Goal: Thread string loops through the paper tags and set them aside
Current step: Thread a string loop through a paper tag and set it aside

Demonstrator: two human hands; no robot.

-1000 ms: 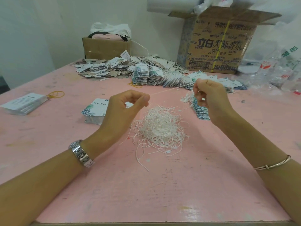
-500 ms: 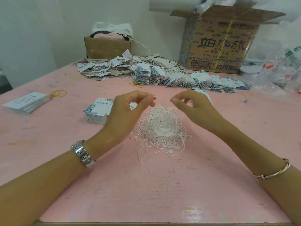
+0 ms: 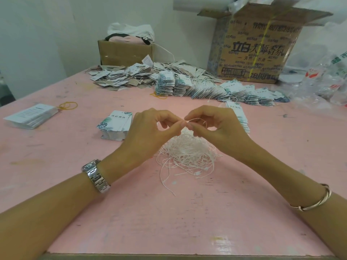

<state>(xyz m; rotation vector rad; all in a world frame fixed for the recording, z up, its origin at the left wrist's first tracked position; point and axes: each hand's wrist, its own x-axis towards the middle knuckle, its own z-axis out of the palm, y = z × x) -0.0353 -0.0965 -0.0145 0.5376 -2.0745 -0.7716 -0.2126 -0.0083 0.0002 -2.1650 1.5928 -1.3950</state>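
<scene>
cardboard box (image 3: 125, 53) holds cloth (image 3: 131, 30); left hand (image 3: 148, 134) and right hand (image 3: 223, 134) fingers (image 3: 197, 112) pinch a string loop (image 3: 198, 120).

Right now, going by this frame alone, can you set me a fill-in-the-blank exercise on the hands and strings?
The left hand and right hand both pinch one white ____.
The tangled pile beneath them lies on a ____ table.
The metal watch is on the ____ wrist.
Missing words: string; pink; left.

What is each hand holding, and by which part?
A thin white string loop: right hand and left hand both pinch it at one end, fingers meeting.
</scene>
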